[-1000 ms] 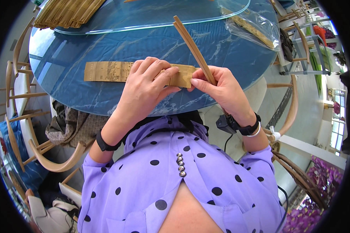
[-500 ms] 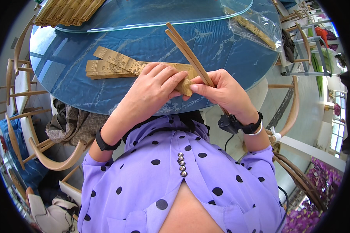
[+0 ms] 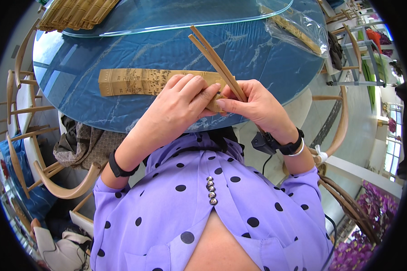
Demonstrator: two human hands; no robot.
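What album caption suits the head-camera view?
Over a blue table, right hand holding wooden sticks, left hand on printed brown paper.

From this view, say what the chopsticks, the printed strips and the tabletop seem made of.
Chopsticks: probably bare wood or bamboo, plain tan with straight edges. Printed strips: likely kraft paper or thin card, dull brown and dark-inked. Tabletop: marble-like blue with pale veins, glossy; ripples in the sheen hint at plastic film, the base unclear.
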